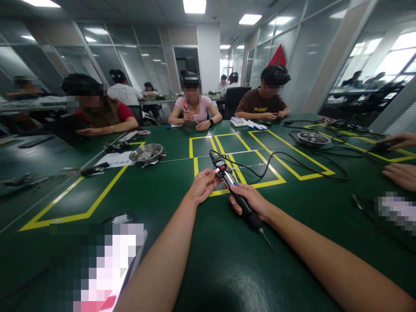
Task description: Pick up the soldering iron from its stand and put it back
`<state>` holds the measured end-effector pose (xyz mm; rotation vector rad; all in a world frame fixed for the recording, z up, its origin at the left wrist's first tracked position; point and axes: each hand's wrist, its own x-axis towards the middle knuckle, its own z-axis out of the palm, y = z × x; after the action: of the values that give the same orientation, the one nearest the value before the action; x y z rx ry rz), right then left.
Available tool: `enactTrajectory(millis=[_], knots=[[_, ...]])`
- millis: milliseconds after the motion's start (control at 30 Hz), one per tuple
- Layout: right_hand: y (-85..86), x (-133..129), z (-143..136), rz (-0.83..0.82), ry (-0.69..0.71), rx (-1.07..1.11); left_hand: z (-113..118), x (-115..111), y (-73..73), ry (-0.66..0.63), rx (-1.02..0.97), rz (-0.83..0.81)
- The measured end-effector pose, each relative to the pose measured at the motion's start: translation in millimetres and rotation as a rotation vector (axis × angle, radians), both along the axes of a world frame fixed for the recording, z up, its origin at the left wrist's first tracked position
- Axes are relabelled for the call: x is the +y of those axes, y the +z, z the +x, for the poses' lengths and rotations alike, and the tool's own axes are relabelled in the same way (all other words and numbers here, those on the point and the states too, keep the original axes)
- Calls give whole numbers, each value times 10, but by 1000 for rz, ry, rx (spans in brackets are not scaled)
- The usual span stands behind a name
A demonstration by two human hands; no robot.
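Note:
A black and silver electric screwdriver (242, 197) lies slantwise above the green table (260, 281), its thin bit pointing down and back toward me. My right hand (248, 201) is wrapped round its black grip. At the far end, where a small red part and the black cord (268, 162) meet the tool, my left hand (206, 184) pinches the tail of the screwdriver. My left fingertips are partly hidden, and what small part they press there is too small to make out.
Yellow tape outlines (104, 195) mark the tabletop. Metal bowls (146, 153) (313, 139) stand to the left and right, the right one among black cords. A blurred-out phone-like object (139, 249) lies near my left arm. Co-workers sit opposite; another person's hands (401, 175) rest at right.

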<state>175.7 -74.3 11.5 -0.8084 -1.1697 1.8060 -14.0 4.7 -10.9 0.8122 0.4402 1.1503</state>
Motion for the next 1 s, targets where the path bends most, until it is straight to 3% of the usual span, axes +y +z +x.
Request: enactTrajectory(millis=[400, 533, 700, 767, 867, 933, 1000], knots=[[-76, 47, 1, -27, -48, 31, 135, -30, 95, 135, 85, 26], [-89, 71, -6, -20, -75, 1, 176, -11, 49, 198, 178, 37], [-53, 186, 81, -15, -169, -68, 192, 15, -26, 157, 316, 55], [-53, 292, 248, -24, -237, -121, 184, 23, -40, 165, 330, 40], [-62, 484, 710, -42, -379, -290, 153, 29, -43, 177, 318, 29], [-35, 608, 1132, -31, -468, -503, 130, 30, -43, 178, 317, 41], [57, 717, 1590, -9, -537, -863, 116, 29, -41, 175, 322, 59]])
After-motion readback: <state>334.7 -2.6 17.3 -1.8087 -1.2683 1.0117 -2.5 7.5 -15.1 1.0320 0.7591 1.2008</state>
